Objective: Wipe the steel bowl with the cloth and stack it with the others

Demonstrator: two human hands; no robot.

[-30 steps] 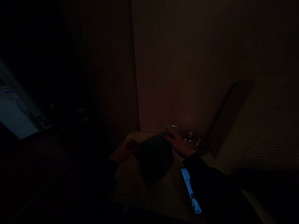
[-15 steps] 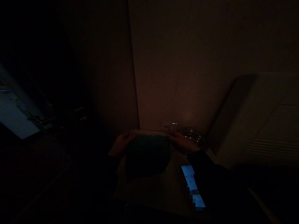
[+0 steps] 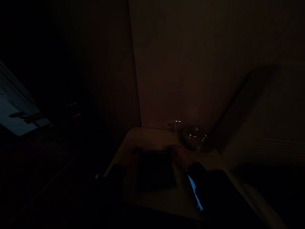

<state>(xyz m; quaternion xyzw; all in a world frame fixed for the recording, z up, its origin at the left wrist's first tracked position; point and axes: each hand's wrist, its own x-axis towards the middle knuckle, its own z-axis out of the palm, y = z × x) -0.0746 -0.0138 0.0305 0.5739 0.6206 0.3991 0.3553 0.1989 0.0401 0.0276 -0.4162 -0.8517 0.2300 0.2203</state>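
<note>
The view is very dark. A dark cloth (image 3: 156, 170) hangs between my two hands, its upper edge pulled straight. My left hand (image 3: 130, 156) grips the upper left corner, and my right hand (image 3: 181, 156) grips the upper right corner. Both hands are closed, though their fingers are dim and blurred. Below the hands, the cloth's lower part is over the wooden table (image 3: 152, 135); whether it touches the top I cannot tell. Beside my right sleeve lies a lit phone (image 3: 194, 189), partly covered by the sleeve.
Shiny round metal dishes (image 3: 196, 139) are stacked at the table's back right. Behind them a wall socket (image 3: 173, 124) sits low on the wall. A pale slanted panel (image 3: 252, 127) stands at the right. To the left is a door handle (image 3: 30, 117).
Both hands have come lower and nearer with the cloth, uncovering the table's back edge. My right sleeve now covers more of the phone. The scene looks darker.
</note>
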